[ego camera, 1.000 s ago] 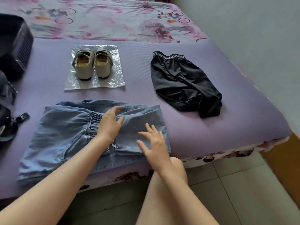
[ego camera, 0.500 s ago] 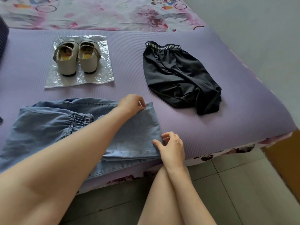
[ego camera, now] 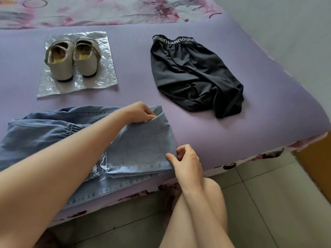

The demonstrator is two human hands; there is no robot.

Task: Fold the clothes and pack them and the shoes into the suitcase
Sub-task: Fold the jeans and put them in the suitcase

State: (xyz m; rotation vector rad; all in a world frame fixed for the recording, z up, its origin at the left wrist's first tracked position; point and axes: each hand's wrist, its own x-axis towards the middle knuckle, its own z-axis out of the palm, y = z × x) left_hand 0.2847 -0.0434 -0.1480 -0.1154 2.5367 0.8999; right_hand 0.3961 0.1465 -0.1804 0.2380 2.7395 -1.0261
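A pair of beige shoes (ego camera: 71, 59) stands side by side, heels toward the person, on a crinkled clear plastic sheet (ego camera: 107, 76) at the far left of a purple mat (ego camera: 232, 131) covering the bed; the insoles show some yellow print. A person sits at the bed's near edge, one bare knee (ego camera: 211, 190) up beside it, both arms reaching over light blue jeans (ego camera: 139, 140). The left hand (ego camera: 139, 111), arm stretched across the denim from the left, is at the far right corner of the folded part, fingers curled & pinching the fabric edge. The right hand (ego camera: 186, 160) is at the near right corner, thumb on top of the cloth, fingers bent in beside it, nipping that corner. The jeans lie at the near left of the mat, well apart from the shoes; they are folded over, w/ a gathered elastic waistband toward the left, a frayed bit near the middle & a stitched hem along the near side of the top layer. The bottom layer runs right to the bed's front edge. Black shorts (ego camera: 193, 76), crumpled & unfolded, lie on the mat at the far right, waistband w/ white lettering pointing away. Beyond the mat is a floral bedsheet (ego camera: 107, 11); below the bed, pale floor tiles (ego camera: 268, 194).
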